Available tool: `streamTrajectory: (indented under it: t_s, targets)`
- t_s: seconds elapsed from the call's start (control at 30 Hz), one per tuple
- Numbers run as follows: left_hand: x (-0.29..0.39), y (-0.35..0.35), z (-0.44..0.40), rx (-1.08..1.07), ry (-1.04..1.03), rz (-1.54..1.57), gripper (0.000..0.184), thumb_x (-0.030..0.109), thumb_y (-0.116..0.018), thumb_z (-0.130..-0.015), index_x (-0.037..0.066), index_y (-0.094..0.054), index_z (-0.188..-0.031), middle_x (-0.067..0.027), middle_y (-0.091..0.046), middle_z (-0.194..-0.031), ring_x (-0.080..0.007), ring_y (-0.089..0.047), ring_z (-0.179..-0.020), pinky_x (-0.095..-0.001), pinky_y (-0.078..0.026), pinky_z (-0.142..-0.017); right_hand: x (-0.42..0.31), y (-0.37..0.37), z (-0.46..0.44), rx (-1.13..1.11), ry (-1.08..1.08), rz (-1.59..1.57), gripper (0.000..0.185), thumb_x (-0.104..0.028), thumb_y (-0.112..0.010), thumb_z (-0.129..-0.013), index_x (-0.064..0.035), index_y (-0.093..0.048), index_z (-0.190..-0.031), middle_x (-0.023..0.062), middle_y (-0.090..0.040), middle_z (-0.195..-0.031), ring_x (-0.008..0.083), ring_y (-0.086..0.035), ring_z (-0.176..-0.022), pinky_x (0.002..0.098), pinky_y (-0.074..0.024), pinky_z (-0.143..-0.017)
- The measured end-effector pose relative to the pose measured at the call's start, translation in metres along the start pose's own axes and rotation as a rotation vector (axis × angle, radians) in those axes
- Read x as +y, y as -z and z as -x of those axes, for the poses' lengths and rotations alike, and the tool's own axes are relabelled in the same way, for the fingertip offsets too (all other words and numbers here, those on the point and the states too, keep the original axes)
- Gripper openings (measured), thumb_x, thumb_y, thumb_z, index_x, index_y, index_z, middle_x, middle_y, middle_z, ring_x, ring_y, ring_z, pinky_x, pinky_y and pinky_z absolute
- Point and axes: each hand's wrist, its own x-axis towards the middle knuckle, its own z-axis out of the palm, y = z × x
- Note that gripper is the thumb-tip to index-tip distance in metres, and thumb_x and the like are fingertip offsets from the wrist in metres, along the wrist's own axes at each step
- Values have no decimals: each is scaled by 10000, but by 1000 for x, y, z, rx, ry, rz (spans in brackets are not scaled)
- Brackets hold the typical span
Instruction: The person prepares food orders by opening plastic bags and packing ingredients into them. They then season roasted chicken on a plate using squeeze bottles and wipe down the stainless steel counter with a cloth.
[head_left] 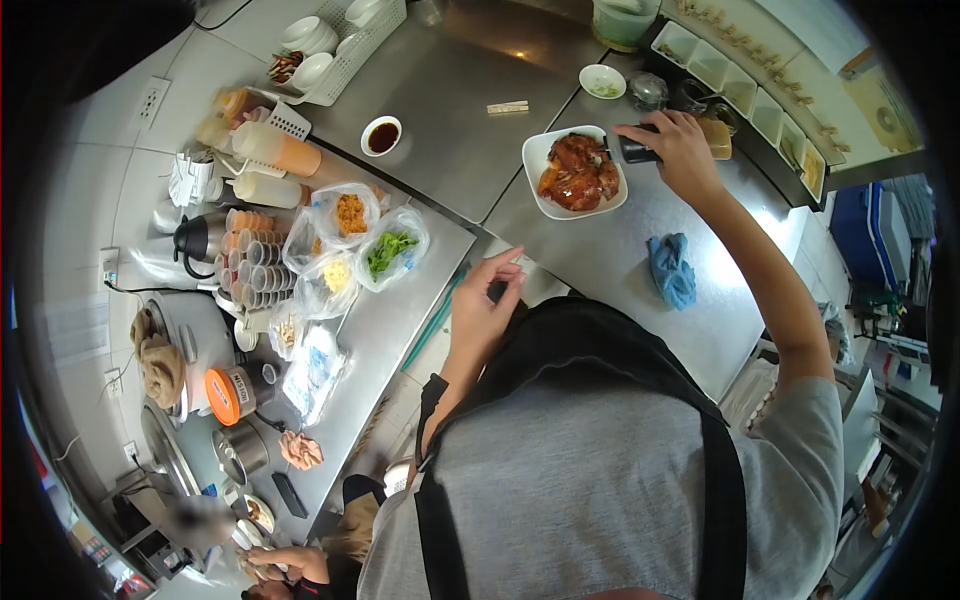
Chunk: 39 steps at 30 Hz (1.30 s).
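Note:
My right hand (685, 155) is wrapped round a squeeze bottle (717, 138) with a black top and yellowish-brown contents. The bottle lies sideways in my grip, its tip pointing left at the rim of a white square bowl (540, 197). Glossy, browned roast meat (575, 180), in large pieces, fills the bowl. My left hand (483, 305) hangs in the air near the front edge of the steel counter, fingers loosely bent and apart, with nothing in it. A crumpled blue cloth (671, 270) lies on the counter below my right forearm.
A small bowl of dark sauce (381, 136) and a bowl with green bits (602, 82) stand on the counter. Topping containers (740, 88) line the back right. Bagged greens (390, 252), lidded cups (262, 265) and bottles crowd the left counter. Another person's arm (290, 560) shows at lower left.

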Motion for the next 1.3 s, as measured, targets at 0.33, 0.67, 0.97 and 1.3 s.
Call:
streamTrajectory:
  t_s: [0.33,0.67,0.97,1.3]
  targets:
    - [6,60,-13,223,3,-150,297,51,-654,-849,36,-650,-1146,-97,-690,-918,-157,-668,-830,-291,-507,-793,-10,7,33,-102,-58,-171,667,108,-581,-631,-291,-671,-1158,47,-598,-1006,283,-565,-962,405,-437,-884]
    - [-14,133,-50,266,-28,-104,301,40,-647,-834,22,-655,-1134,-92,-676,-879,-166,-647,-783,-291,-509,-746,-30,20,-5,-59,-377,-1037,855,113,-714,-575,-74,-487,-1378,69,-575,-1275,168,-533,-1176,300,-391,-1021]
    - [-107,293,-145,776,55,-740,558,229,-718,-784,131,-520,-1297,-171,-554,-1116,-364,-586,-980,-445,-492,-802,-165,4,-190,-107,101,-1278,763,45,-772,-606,-32,-507,-1318,105,-506,-1382,208,-452,-1298,333,-351,-1084]
    - [-103,319,-172,837,74,-740,818,-13,-694,-713,204,-376,-1434,-245,-392,-1360,-393,-522,-1144,-421,-480,-882,-357,-116,-333,-21,-95,-1268,658,-128,-833,-578,-36,-563,-1171,155,-660,-1095,259,-655,-1010,356,-511,-889]
